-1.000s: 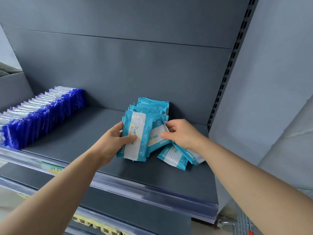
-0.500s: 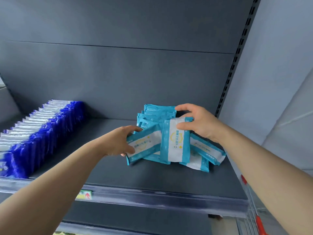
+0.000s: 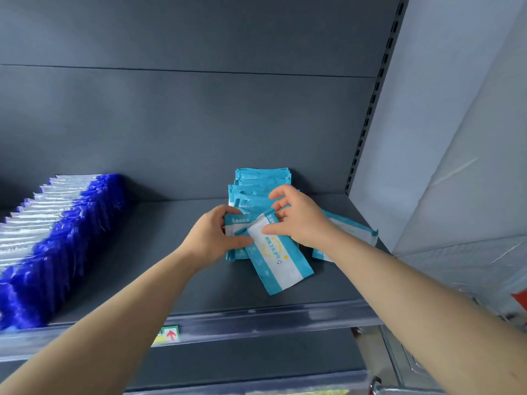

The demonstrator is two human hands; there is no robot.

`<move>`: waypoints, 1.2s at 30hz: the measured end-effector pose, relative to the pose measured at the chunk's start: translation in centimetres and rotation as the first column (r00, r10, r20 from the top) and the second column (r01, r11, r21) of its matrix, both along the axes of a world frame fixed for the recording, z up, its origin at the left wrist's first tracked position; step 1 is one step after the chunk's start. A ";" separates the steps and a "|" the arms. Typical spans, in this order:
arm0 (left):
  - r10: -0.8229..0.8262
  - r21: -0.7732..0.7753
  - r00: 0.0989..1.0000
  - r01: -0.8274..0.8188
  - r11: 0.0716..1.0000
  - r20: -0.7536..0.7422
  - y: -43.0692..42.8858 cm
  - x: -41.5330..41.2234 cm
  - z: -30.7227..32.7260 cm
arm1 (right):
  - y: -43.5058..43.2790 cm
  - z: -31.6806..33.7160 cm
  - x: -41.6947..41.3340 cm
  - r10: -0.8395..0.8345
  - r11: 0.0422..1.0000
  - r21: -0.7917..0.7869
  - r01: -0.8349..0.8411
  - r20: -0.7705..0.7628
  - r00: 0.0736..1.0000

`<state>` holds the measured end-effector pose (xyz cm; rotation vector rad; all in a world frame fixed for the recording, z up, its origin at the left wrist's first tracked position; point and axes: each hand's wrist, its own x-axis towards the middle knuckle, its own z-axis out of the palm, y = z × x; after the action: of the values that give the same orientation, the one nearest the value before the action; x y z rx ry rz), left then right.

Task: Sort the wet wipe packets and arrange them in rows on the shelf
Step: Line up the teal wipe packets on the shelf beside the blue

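Blue-green packets (image 3: 281, 260) looked light, soft and slippery, so our left hand (image 3: 211, 238) and right hand (image 3: 299, 220) pinched their edges.

A person is reaching both bare arms onto a grey shelf (image 3: 159, 280). The left hand (image 3: 211, 238) is gripping a small bundle of teal packets (image 3: 234, 223), its thumb lying across the front. The right hand (image 3: 302, 220) is pinching the upper end of a teal-and-white packet (image 3: 281, 260), which is slanting across the bundle, its lower end pointing toward the front rail (image 3: 256, 320). Behind the hands, a teal row (image 3: 262, 179) is standing against the back panel (image 3: 185, 124). Loose teal packets (image 3: 356, 232) are lying under the right wrist. Well apart on the left, a long row of blue-and-white packets (image 3: 57, 238) is standing on edge. A small label (image 3: 169, 334) with a red arrow is sitting on the rail.
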<state>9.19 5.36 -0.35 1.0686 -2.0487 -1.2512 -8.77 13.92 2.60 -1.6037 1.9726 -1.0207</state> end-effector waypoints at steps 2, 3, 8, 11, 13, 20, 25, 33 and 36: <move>0.015 0.010 0.998 -0.015 1.000 -0.056 -0.2 0.1 -0.6 | 0.6 -0.4 -0.3 -0.015 0.996 0.088 0.015 0.005 1.000; 0.018 0.028 0.996 -0.015 0.999 -0.091 -0.3 0.1 -1.0 | 1.0 -0.7 -0.5 -0.013 0.991 0.134 0.014 -0.014 1.000; -0.090 0.178 0.972 0.130 0.975 -0.219 0.0 0.3 -0.9 | 1.7 -1.3 -0.8 0.034 0.997 0.067 -0.033 -0.015 0.999; -0.122 0.031 0.992 0.123 0.992 -0.034 0.4 -0.2 -0.5 | 1.3 -0.7 -0.2 0.092 0.995 0.054 -0.087 -0.088 0.992; -0.089 -0.069 0.994 0.093 0.993 0.062 0.7 -0.5 -0.6 | 1.6 -0.2 -1.1 -0.005 1.000 0.011 0.007 -0.156 0.988; 0.072 -0.255 0.986 -0.032 0.967 0.148 0.7 -1.8 -1.6 | 4.6 -0.3 -8.9 -0.193 0.837 0.382 0.393 -0.465 0.864; 0.157 -0.295 0.964 -0.089 0.951 0.214 0.5 -2.8 -1.3 | 5.0 -0.5 -10.3 -0.314 0.866 0.318 0.386 -0.255 0.915; 0.162 -0.115 0.983 -0.152 0.982 0.090 0.9 -2.4 -0.9 | 5.7 1.5 -7.9 -0.285 0.959 0.122 0.257 0.420 0.862; 0.143 0.048 0.988 -0.141 0.989 -0.053 1.5 -2.1 -0.8 | 4.9 0.2 -6.0 -0.298 0.954 0.185 0.234 0.544 0.784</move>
<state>7.10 6.85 -1.15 1.1649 -1.8764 -1.2446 -14.76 18.86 2.85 -0.8244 1.8070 -1.2908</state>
